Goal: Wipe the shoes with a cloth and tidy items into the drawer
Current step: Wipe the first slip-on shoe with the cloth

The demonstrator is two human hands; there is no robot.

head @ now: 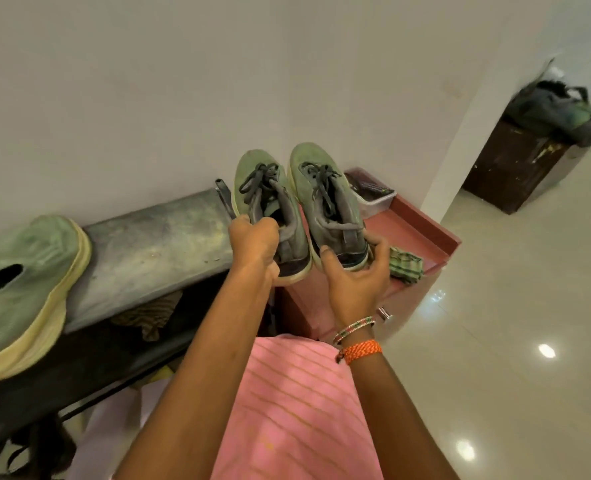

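Hands first: left hand (254, 245) grips the heel collar of the left green shoe (264, 209), fingers curled into the opening; right hand (354, 275) cups the heel of the right green shoe (323, 202), thumb on the inner side, fingers wrapped under the sole. Both shoes are lifted toes away from the person, side by side and nearly touching, probably so the pair moves together as one unit.

Far left, a third green shoe (27, 282) rests on the grey shelf top (155, 247), overhanging its edge. Clutter shows below in the rack, too dark to identify. Under the held pair sits the pink drawer unit (422, 230), top tray open. Green checked cloth (405, 268) lies bunched in that tray just right of the right hand, likely parked within reach for wiping. Small box (373, 197) sits behind the shoes.
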